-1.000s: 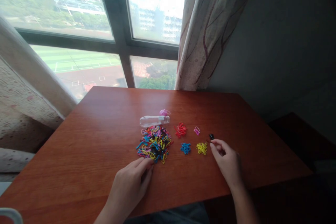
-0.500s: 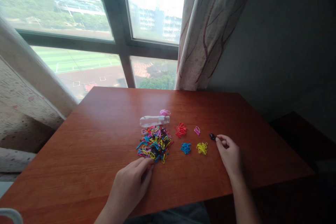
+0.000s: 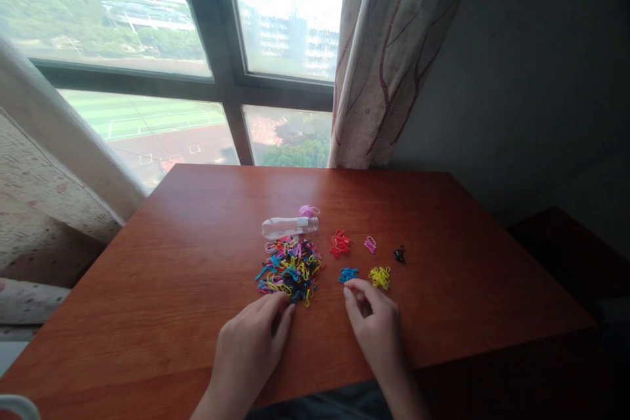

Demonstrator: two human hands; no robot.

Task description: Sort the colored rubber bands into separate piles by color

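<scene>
A mixed pile of small rubber bands (image 3: 291, 268) in black, blue, yellow, pink and red lies mid-table. At its near edge is my left hand (image 3: 253, 335), thumb and forefinger closed around what seems to be a blue band. Just in front of the small blue rubber band pile (image 3: 348, 274) is my right hand (image 3: 377, 318), its fingers curled together and no band visible in them. To the right lie a yellow pile (image 3: 379, 277) and a small black pile (image 3: 399, 254). Red bands (image 3: 339, 243) and a few pink bands (image 3: 370, 245) sit farther back.
Behind the mixed pile a clear plastic bottle (image 3: 288, 227) lies on its side, with a pink object (image 3: 309, 210) beside its neck. The brown wooden table (image 3: 172, 262) reaches back toward the window and curtain (image 3: 378, 65). A white curved object (image 3: 20, 405) shows at lower left.
My right hand has left the black bands on the table and moved left to the blue pile. My left hand has shifted slightly right at the mixed pile's edge.
</scene>
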